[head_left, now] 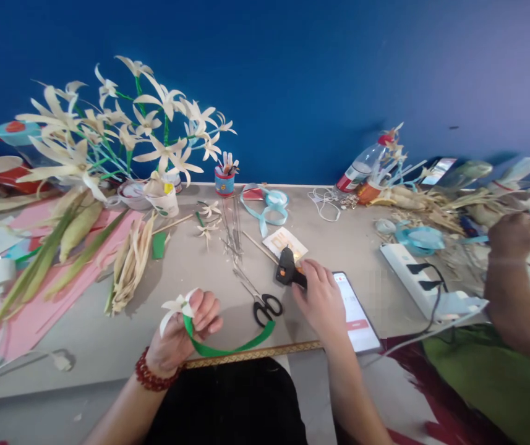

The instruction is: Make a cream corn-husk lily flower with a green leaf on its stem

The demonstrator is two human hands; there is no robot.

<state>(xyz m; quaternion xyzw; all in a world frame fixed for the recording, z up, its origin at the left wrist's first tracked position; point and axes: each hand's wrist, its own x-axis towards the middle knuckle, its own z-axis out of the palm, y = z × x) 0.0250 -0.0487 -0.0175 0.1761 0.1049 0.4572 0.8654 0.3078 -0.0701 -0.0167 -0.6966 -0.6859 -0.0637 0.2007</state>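
Observation:
Near the table's front edge my left hand (183, 334) is closed around a pale corn-husk flower (176, 307). A strip of green ribbon (232, 351) hangs from that flower and curves right, its end by the black-handled scissors (265, 307). My right hand (321, 298) has its fingers on the handle of a black glue gun (286, 266), which lies on the table pointing away. Beside this hand is a phone (355, 318) with a lit screen. What the left fingers pinch at the flower's base is hidden.
Husk flowers on green stems (162, 102) stand at back left above dried husks (130, 266). Light-blue ribbon (276, 201) and wires (233, 228) lie mid-table. To the right are a power strip (408, 278), a bottle (362, 165) and another person's arm (515, 284).

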